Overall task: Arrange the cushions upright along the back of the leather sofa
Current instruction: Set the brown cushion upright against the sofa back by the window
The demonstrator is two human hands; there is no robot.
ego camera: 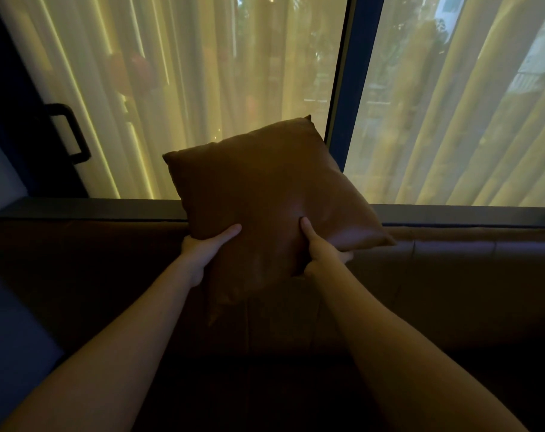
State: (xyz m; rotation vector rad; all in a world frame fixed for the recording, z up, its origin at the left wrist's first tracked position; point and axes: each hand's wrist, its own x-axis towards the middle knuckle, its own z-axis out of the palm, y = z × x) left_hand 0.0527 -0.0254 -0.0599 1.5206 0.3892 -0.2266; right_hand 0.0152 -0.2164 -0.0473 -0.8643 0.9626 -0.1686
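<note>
A square brown leather cushion (pixel 265 188) stands nearly upright, tilted a little to the left, against the back of the brown leather sofa (pixel 452 275). Its top half rises above the sofa back in front of the window. My left hand (pixel 204 249) grips the cushion's lower left edge, thumb on the front. My right hand (pixel 319 249) grips its lower right part, thumb pressed into the front face. The cushion's bottom corner reaches down near the dark seat (pixel 265 353).
A dark ledge (pixel 93 208) runs behind the sofa back. Above it are large windows with sheer pale curtains (pixel 187 88), a dark vertical frame (pixel 343 104) between panes and a black handle (pixel 70 132) at left. A pale wall (pixel 3 275) borders the sofa's left.
</note>
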